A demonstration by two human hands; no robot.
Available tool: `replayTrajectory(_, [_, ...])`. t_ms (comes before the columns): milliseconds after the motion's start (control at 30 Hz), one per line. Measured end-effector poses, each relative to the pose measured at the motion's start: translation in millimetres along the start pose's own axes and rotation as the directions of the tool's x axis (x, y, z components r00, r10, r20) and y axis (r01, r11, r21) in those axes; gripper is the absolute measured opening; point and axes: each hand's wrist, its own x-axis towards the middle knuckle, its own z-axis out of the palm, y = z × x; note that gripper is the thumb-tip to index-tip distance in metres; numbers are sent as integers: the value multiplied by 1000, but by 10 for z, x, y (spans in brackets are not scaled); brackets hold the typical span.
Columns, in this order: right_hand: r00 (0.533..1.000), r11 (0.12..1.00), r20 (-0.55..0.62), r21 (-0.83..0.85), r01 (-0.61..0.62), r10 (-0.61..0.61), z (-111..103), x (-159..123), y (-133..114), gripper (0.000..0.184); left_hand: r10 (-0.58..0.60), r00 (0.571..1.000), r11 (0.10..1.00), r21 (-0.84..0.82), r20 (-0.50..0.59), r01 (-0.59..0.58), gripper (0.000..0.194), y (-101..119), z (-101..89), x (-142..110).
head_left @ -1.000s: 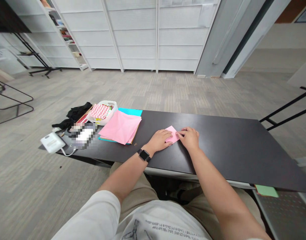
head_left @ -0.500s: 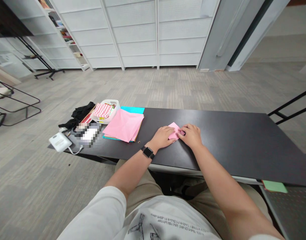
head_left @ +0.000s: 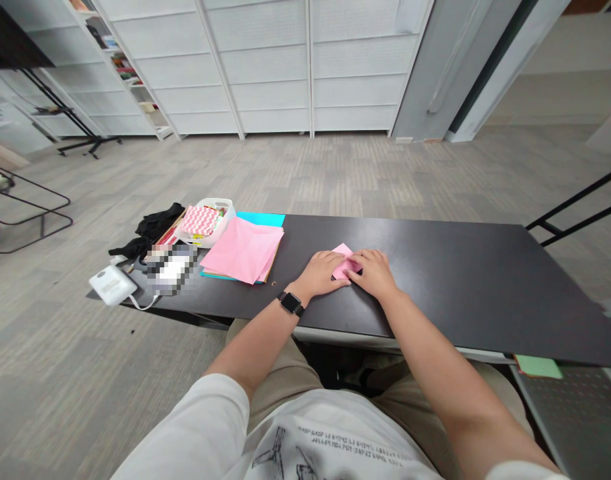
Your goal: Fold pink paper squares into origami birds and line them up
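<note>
A small folded pink paper [head_left: 343, 260] lies on the dark table [head_left: 460, 280]. My left hand [head_left: 322, 275], with a black watch on its wrist, presses down on the paper's left side with its fingers closed together. My right hand [head_left: 374, 273] covers the paper's right side, its fingers bent and pressing on the fold. Most of the paper is hidden under both hands.
A stack of pink and blue sheets [head_left: 245, 249] lies left of my hands. Behind it stands a white basket [head_left: 208, 222] with patterned paper. A white device [head_left: 112, 285] and black cloth [head_left: 152, 228] sit at the table's left end. A green sheet [head_left: 538, 366] lies at the right.
My right hand has slid a little left over the pink paper, covering more of it. The left hand stays pressed on it. The camera view shifted slightly.
</note>
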Motion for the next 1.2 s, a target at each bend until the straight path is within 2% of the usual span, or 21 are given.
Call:
replayTrajectory(133, [999, 998, 41, -50, -31, 33, -14, 9, 23, 31, 12, 998, 1000, -18, -59, -13, 63, -35, -4, -7])
replayTrajectory(267, [996, 995, 33, -59, -75, 77, -41, 0, 81, 32, -122, 978, 993, -11, -168, 121, 40, -75, -33, -12])
replayTrajectory(367, [994, 994, 25, -38, -101, 102, -52, -2, 111, 32, -167, 969, 985, 4, -180, 170, 34, -102, -30, -14])
replayTrajectory(567, [991, 991, 29, -34, -129, 130, -39, 5, 126, 34, -173, 971, 984, 5, -165, 176, 41, -141, -7, -6])
replayTrajectory(700, [990, 991, 43, -33, -130, 131, -32, 2, 130, 34, -154, 968, 988, -30, -196, 151, 42, -175, -14, 0])
replayTrajectory(867, [993, 994, 49, 7, -106, 105, -34, -8, 132, 35, -135, 967, 991, -40, -216, 129, 34, -178, -44, 5])
replayTrajectory(1000, [995, 997, 75, 37, -65, 62, -34, -6, 150, 44, -142, 959, 990, -54, -246, 133, 21, -167, -70, 6])
replayTrajectory(1100, [997, 997, 68, 52, -50, 47, -24, -3, 167, 50, -150, 952, 988, -86, -265, 132, 19, -178, -78, 8])
replayTrajectory(1200, [997, 997, 60, 62, -47, 44, -18, -4, 173, 48, -122, 960, 990, -105, -252, 99, 17, -197, -75, 12])
